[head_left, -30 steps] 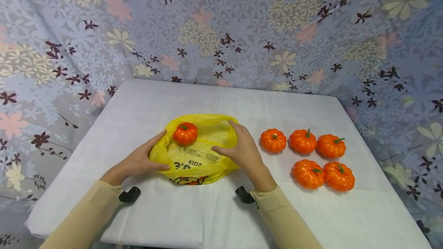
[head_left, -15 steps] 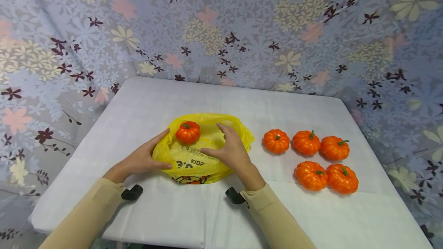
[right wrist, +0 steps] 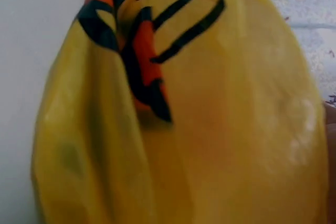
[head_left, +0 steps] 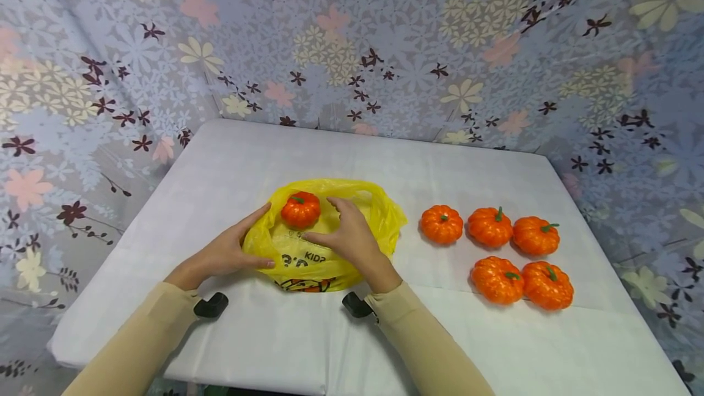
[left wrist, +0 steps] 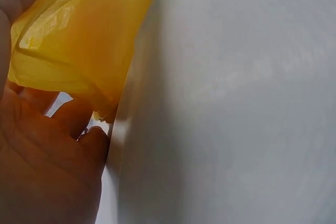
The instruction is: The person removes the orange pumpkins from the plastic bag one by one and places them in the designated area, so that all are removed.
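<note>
A yellow plastic bag [head_left: 321,274] with dark lettering and an orange print lies with its mouth spread upward. Inside, at its left, sits a small orange toy pumpkin [head_left: 300,210] with a green stem. My left hand [head_left: 222,252] holds the bag's left side, thumb along the near rim and fingers round the outer wall. In the left wrist view, yellow film [left wrist: 100,30] lies between thumb and fingers. Over the bag's mouth is my right hand [head_left: 352,237], thumb and fingers apart, pointing towards the pumpkin without gripping it. Printed yellow film [right wrist: 236,103] hides most of that hand in the right wrist view.
Several more orange toy pumpkins stand right of the bag: one [head_left: 442,225] is nearest to it, with others [head_left: 497,280] grouped farther right. A white cloth covers the table [head_left: 264,341]. Flowered fabric [head_left: 352,47] hangs behind and at the sides.
My right hand has left the bag's right rim and moved left over the mouth, towards the pumpkin inside. The right rim has spread outward. My left hand stays at the bag's left side.
</note>
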Motion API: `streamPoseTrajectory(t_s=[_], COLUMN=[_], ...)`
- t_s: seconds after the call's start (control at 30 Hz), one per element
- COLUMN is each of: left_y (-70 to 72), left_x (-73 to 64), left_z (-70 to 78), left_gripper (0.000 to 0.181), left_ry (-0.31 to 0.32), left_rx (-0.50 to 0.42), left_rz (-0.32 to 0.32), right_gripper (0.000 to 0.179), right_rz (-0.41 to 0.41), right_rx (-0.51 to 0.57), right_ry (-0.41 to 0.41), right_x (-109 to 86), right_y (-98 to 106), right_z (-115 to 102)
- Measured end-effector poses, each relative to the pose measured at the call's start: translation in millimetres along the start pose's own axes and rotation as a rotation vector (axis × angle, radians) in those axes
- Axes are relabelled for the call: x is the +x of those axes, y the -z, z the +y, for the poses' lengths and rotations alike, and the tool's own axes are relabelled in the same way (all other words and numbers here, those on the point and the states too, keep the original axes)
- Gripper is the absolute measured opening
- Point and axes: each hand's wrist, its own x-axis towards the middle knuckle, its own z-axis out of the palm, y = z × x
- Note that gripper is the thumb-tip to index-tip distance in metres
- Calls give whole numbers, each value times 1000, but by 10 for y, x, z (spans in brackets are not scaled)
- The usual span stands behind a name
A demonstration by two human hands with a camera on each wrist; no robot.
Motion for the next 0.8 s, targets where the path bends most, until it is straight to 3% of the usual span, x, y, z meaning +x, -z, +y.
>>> streamPoseTrajectory(t_s=[0.23, 0.57, 0.8], left_y=[9, -5, -3], left_x=[2, -1, -15], left_z=[-6, 6, 21], left_gripper=[115, 115, 115], left_ry=[-13, -15, -12], left_rx=[2, 0, -4], left_rz=[5, 1, 2], right_gripper=[88, 87, 82], right_rz=[-2, 58, 85], right_rx=[47, 83, 59], right_ry=[7, -28, -39], right_x=[66, 116, 157], right_y=[-160, -316, -371], right_z=[20, 40, 26])
